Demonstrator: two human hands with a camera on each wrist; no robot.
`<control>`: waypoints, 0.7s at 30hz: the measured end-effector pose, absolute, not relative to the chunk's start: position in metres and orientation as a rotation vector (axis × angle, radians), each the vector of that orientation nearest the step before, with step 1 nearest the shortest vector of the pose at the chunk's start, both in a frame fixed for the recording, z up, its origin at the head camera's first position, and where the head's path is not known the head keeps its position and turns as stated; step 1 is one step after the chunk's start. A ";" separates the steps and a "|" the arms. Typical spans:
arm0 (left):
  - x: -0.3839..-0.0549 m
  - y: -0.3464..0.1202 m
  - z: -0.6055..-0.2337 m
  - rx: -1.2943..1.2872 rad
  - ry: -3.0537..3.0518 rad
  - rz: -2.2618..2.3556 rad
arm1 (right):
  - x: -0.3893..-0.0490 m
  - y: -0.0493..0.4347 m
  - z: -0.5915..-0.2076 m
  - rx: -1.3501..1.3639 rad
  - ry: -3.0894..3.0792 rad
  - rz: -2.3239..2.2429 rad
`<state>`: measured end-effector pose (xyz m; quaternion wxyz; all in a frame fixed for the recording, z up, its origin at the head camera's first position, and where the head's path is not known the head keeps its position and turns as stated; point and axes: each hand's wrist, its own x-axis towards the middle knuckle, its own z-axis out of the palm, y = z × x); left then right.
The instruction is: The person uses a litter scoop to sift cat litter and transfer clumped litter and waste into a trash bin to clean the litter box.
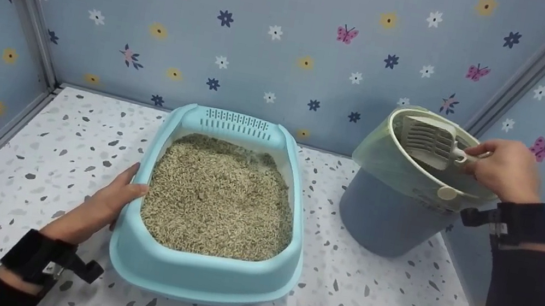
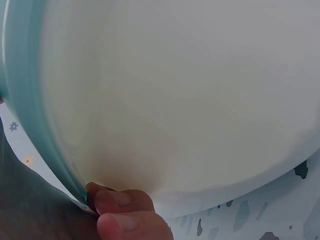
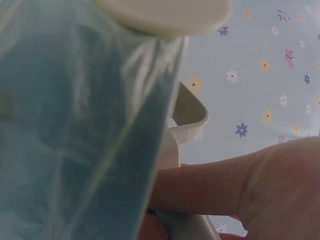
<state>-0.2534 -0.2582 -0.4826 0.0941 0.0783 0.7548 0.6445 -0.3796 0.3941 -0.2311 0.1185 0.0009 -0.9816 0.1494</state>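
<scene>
A light blue litter box (image 1: 202, 277) full of tan pellet litter (image 1: 220, 199) stands on the table. My left hand (image 1: 100, 207) grips its left rim, the thumb on top. In the left wrist view, the curled fingers (image 2: 130, 222) lie against the box's pale outer wall (image 2: 190, 100). To the right, my right hand (image 1: 508, 167) holds a slotted litter scoop (image 1: 430, 138) by its handle, over the mouth of a blue bin (image 1: 378, 215). A pale green bag (image 1: 380, 154) lines the bin and folds over its side. The scoop seems to carry nothing. The bin's inside is mostly hidden.
A cream ring (image 1: 412, 162) with a round knob (image 1: 447, 193) rims the bin. Behind stands a flowered blue wall panel (image 1: 272, 53), with further panels at both sides. The speckled white table (image 1: 337, 297) stretches between box and bin and in front of them.
</scene>
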 end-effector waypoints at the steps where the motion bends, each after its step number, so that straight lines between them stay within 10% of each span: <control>1: -0.253 -0.258 -0.482 0.225 2.241 1.911 | -0.379 0.393 -0.231 0.013 -2.865 0.427; 21: -0.253 -0.258 -0.482 0.195 2.250 1.880 | -0.375 0.391 -0.230 0.042 -2.829 0.444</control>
